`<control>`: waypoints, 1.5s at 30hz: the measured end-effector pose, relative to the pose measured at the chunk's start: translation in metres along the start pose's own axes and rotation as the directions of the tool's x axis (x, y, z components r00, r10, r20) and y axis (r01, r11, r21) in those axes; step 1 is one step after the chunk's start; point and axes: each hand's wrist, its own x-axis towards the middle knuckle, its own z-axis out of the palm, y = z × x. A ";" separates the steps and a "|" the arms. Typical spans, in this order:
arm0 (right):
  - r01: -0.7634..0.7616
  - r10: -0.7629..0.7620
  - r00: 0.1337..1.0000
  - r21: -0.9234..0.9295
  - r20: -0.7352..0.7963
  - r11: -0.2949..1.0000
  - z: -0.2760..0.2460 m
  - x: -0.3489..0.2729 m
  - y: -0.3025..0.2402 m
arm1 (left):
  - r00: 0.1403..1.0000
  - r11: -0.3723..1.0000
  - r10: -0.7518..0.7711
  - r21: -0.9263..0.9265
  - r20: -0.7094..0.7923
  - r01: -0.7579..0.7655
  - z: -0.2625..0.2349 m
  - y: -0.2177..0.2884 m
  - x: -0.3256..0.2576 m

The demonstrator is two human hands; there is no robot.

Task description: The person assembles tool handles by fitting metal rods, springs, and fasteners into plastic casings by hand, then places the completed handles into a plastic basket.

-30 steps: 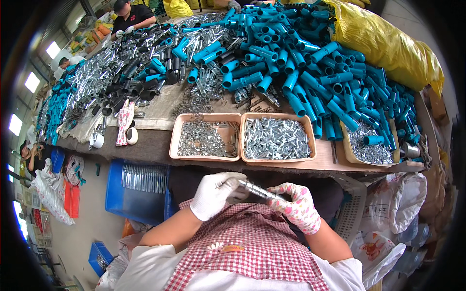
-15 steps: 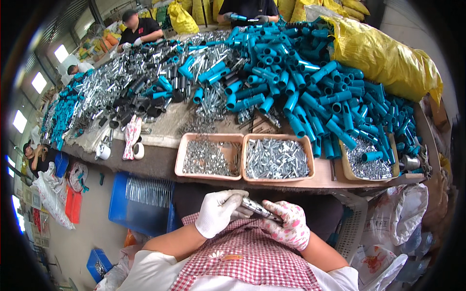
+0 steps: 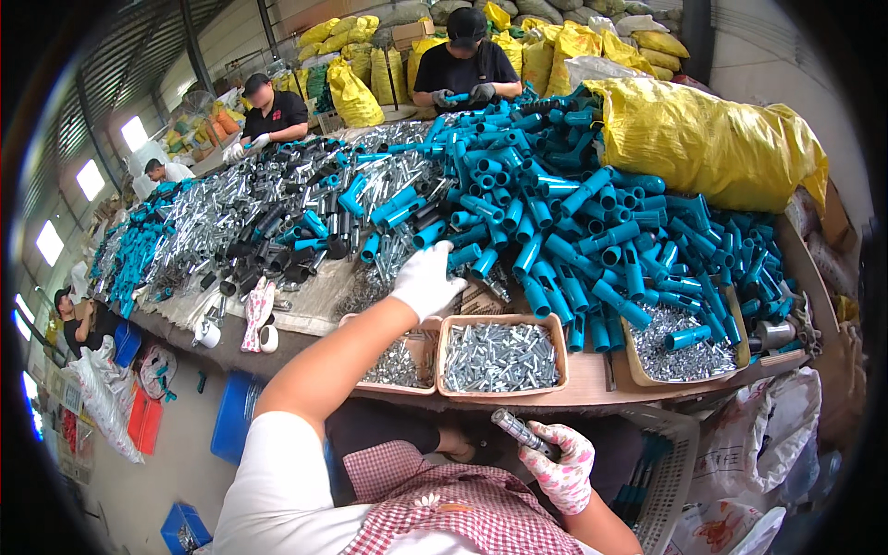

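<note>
Right hand (image 3: 561, 467) grasping a metal tube (image 3: 525, 433), left hand (image 3: 428, 280) stretched out over the table (image 3: 592, 375).
The right fingers wrap the tube's near end, and its free end points toward ten o'clock, short of a tray (image 3: 504, 396) of metal pins (image 3: 499, 356) at the right hand's eleven o'clock. Farther out at eleven o'clock, the left hand is beside the heap of blue tubes (image 3: 609, 238), which spreads to its two o'clock; I cannot tell whether its fingers grip anything.
</note>
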 end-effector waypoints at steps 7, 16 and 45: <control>-0.082 0.075 0.994 -0.086 -0.082 0.993 -0.005 -0.003 -0.006 | 0.968 0.915 0.248 0.320 0.035 -0.246 0.031 -0.002 0.056; -0.157 0.162 0.987 -0.243 -0.003 0.957 0.004 0.016 -0.013 | 0.968 0.432 -0.159 -0.867 0.196 0.247 -0.068 0.028 -0.096; -0.179 0.281 0.851 -0.259 0.443 0.949 0.052 0.009 -0.028 | 0.759 0.189 0.319 -0.823 0.567 0.536 -0.070 -0.018 -0.215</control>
